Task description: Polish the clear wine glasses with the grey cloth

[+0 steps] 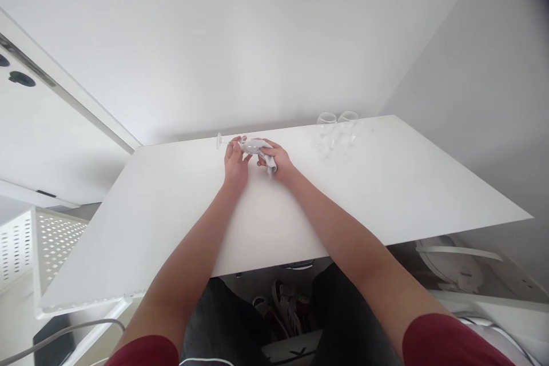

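Observation:
A clear stemmed wine glass [251,147] lies sideways in the air between my hands, its round foot [219,140] pointing left. The fingers of my left hand [235,161] are closed around the stem. A pale cloth [270,161] covers the bowl's rim end, and my right hand [278,159] grips the cloth against the glass. Whether some of the cloth is inside the bowl, I cannot tell. To the right, two more clear wine glasses, one on the left [326,120] and one on the right [348,119], stand upright on the table.
The white table [180,211] reaches the wall at the back. A white perforated basket or rack [60,237] is beyond its left edge, near a grey cable [64,331]. Shoes [285,309] are below the front edge. A door [38,114] is at far left.

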A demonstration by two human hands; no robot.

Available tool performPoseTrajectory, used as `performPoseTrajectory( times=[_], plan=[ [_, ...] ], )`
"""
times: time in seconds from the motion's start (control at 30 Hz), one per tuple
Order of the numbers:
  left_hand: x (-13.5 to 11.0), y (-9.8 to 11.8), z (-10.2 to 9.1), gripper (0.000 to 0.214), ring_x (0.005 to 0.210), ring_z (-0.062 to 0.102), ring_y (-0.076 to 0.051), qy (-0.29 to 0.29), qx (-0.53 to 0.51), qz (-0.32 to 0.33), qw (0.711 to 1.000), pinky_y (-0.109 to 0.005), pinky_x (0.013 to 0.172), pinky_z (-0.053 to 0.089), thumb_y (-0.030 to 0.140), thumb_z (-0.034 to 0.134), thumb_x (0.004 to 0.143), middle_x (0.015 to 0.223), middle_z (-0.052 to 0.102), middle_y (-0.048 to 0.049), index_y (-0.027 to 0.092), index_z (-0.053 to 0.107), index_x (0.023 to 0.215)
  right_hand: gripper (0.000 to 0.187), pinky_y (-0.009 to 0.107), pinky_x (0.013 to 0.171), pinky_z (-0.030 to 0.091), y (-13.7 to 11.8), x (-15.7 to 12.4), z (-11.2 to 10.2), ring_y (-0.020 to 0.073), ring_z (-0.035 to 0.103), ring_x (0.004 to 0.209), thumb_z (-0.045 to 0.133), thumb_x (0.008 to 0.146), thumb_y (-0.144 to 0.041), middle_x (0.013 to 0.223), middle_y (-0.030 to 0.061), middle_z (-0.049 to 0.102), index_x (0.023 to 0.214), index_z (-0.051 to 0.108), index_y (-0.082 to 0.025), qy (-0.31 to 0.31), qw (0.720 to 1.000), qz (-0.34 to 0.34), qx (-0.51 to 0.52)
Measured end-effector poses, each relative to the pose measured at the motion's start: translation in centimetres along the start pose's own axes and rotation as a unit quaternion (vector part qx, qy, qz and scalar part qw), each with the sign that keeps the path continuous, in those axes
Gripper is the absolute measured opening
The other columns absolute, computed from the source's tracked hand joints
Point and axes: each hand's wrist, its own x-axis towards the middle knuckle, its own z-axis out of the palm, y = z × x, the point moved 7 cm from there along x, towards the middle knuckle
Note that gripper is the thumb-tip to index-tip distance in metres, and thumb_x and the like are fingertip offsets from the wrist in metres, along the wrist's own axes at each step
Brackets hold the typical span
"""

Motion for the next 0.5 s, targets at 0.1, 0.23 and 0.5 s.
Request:
performPoseTrajectory(
  times=[0.1, 0.23, 0.5],
  plan=[
    [0.2, -0.4, -0.7, 0.038, 0.118, 0.066, -0.023, 0.028, 0.005, -0.012, 1.000, -0.035, 0.095, 0.053, 0.054, 0.083, 0.083, 0.129, 0.069, -0.0082, 0.027, 0.071, 0.107, 0.022, 0.030, 0.060, 0.052, -0.1, 0.0, 0.2, 0.0121, 0.052, 0.055, 0.074, 0.073, -0.023, 0.076, -0.0019, 0.068, 0.094, 0.069, -0.023, 0.008, 1.000, -0.019, -0.010],
    [0.6, -0.3, -1.3, 0.036, 0.126, 0.064, -0.022, 0.048, -0.014, 0.006, 0.999, -0.032, 0.099, 0.052, 0.046, 0.087, 0.081, 0.134, 0.068, -0.0077, 0.027, 0.074, 0.108, 0.021, 0.028, 0.052, 0.046, -0.8, 0.2, -1.6, 0.0109, 0.047, 0.048, 0.066, 0.076, -0.026, 0.068, -0.0027, 0.064, 0.096, 0.068, -0.023, 0.088, 0.993, -0.052, 0.051],
    [0.6, 0.1, -1.1, 0.032, 0.138, 0.060, -0.023, 0.038, -0.037, 0.036, 0.998, -0.036, 0.116, 0.050, 0.038, 0.086, 0.084, 0.147, 0.061, -0.0088, 0.023, 0.074, 0.109, 0.037, 0.024, 0.042, 0.031, -0.3, -0.3, -0.6, 0.0138, 0.046, 0.046, 0.064, 0.080, -0.040, 0.059, -0.0022, 0.061, 0.112, 0.065, -0.022, 0.080, 0.996, 0.018, 0.041]
  ],
)
